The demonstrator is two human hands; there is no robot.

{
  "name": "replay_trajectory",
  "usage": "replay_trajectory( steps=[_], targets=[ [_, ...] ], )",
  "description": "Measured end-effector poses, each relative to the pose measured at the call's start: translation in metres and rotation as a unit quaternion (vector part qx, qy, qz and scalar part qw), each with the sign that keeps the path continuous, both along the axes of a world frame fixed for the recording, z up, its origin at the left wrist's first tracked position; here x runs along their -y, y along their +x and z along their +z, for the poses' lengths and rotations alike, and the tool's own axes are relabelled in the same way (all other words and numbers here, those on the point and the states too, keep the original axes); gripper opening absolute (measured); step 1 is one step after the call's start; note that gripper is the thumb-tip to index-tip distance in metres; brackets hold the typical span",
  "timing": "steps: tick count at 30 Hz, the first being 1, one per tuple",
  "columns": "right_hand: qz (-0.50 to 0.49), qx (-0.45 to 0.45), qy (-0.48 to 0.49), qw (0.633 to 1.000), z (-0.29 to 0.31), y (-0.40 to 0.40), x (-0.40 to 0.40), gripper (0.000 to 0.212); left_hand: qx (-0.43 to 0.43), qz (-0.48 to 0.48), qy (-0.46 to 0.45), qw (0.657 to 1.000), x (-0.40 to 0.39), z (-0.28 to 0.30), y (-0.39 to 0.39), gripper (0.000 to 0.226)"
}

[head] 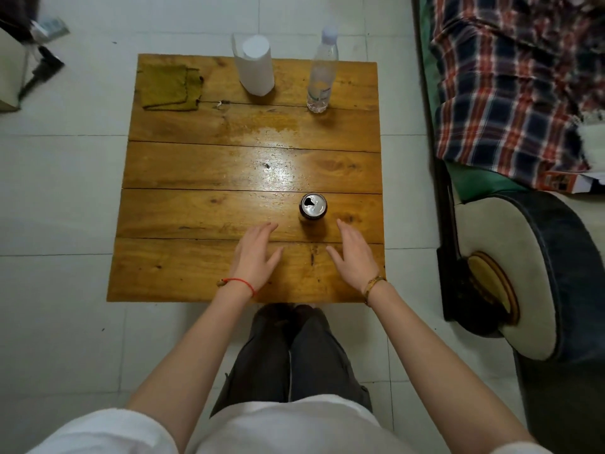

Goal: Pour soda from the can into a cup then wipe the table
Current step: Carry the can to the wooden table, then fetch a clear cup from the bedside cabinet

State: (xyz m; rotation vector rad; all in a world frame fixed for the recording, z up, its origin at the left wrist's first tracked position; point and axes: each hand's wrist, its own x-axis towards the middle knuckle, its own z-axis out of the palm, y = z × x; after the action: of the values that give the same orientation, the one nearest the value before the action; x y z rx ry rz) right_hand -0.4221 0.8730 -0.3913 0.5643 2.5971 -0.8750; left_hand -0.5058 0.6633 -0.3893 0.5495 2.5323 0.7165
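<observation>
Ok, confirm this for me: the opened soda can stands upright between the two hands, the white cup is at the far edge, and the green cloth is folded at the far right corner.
One thing is off: the head view shows the green cloth at the far left corner, not the right. The rest holds: the opened soda can stands upright between the left hand and right hand, and the white cup is at the far edge.

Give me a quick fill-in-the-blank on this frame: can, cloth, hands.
1. The can stands upright and its top is already ____.
2. The green cloth lies at the table's far ____ corner.
3. The left hand and right hand hold ____.

Missing words: open; left; nothing
</observation>
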Motion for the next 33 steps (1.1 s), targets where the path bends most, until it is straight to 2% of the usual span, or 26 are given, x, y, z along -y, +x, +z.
replay_trajectory(
  steps=[6, 16, 25, 33],
  targets=[
    [0.064, -0.039, 0.042, 0.996, 0.069, 0.019, 0.02, 0.062, -0.053, 0.011, -0.029, 0.998, 0.044, 0.075, 0.02, 0.048],
    [0.171, -0.102, 0.049, 0.979, 0.156, 0.001, 0.078, 0.057, -0.09, 0.162, 0.001, 0.983, 0.13, 0.171, 0.068, 0.048],
    [0.3, -0.12, 0.024, 0.946, 0.192, -0.026, 0.183, 0.057, -0.11, 0.322, 0.002, 0.94, 0.235, 0.207, 0.119, 0.045],
    [0.383, -0.122, 0.002, 0.915, 0.199, -0.043, 0.32, 0.052, -0.13, 0.43, 0.001, 0.894, 0.365, 0.224, 0.151, 0.041]
  ],
)
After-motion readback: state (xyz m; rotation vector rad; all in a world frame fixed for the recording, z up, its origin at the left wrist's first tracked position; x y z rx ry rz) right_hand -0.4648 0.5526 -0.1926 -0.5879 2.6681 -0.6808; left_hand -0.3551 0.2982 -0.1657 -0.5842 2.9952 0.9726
